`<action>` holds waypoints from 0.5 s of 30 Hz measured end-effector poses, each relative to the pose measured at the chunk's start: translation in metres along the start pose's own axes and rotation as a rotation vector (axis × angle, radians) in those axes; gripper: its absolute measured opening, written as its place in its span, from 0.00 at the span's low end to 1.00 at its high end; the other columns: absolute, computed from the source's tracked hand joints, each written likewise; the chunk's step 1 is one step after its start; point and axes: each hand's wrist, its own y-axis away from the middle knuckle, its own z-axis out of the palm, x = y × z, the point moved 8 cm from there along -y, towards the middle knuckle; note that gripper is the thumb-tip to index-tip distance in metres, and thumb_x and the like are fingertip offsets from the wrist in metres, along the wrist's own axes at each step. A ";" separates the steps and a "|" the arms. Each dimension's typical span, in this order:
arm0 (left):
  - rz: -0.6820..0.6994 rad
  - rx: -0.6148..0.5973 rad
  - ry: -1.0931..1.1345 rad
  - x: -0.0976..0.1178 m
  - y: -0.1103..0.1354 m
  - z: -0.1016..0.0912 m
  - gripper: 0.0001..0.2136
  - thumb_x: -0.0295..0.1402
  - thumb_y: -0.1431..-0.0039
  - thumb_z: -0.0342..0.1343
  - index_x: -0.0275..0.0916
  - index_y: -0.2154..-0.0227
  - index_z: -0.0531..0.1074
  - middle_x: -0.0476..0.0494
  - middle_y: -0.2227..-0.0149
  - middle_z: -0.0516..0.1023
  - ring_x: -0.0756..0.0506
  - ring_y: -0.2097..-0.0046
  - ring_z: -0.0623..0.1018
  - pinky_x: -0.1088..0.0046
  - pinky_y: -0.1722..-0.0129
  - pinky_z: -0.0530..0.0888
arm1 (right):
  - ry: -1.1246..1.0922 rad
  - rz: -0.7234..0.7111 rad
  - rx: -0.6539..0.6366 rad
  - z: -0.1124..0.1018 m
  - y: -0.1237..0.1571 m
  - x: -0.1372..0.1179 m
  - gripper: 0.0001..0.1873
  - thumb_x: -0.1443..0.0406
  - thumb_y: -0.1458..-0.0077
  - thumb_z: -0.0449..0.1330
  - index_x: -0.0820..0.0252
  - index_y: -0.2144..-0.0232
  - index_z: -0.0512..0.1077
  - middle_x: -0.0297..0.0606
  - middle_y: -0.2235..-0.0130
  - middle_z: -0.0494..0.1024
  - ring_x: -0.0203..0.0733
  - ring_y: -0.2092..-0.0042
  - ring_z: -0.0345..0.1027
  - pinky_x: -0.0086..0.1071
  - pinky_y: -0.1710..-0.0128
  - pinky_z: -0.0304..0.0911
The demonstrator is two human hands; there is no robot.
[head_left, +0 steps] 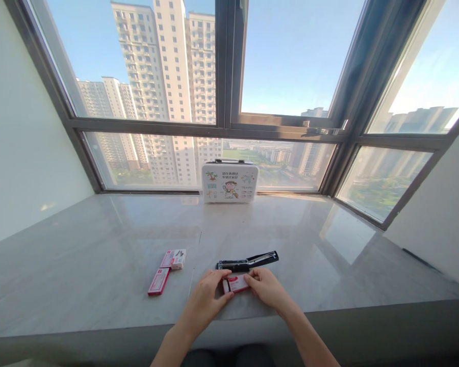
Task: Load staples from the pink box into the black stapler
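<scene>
A small red-and-white staple box [237, 283] lies between my two hands, close to the sill's front edge. My left hand [205, 296] grips its left end, with the thumb in front and the fingers behind. At the right end, my right hand [266, 288] pinches the box between thumb and fingers. What is inside the box cannot be seen. Just beyond it rests a black stapler [248, 262], folded wide apart, its metal parts facing up. Neither hand is clearly holding the stapler.
To the left, a red-and-white box [159, 281] lies flat beside more small boxes [175, 258]. A white case [230, 183] with cartoon prints stands upright against the window. The pale stone sill [99, 290] ends at a front edge near my forearms.
</scene>
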 end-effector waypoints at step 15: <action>-0.051 -0.016 0.128 -0.017 0.000 -0.002 0.25 0.35 0.46 0.64 0.49 0.43 0.70 0.47 0.52 0.78 0.43 0.49 0.75 0.67 0.46 0.70 | 0.669 -0.291 -0.030 -0.005 0.006 -0.076 0.08 0.62 0.48 0.62 0.49 0.68 0.82 0.35 0.71 0.80 0.42 0.67 0.71 0.30 0.69 0.50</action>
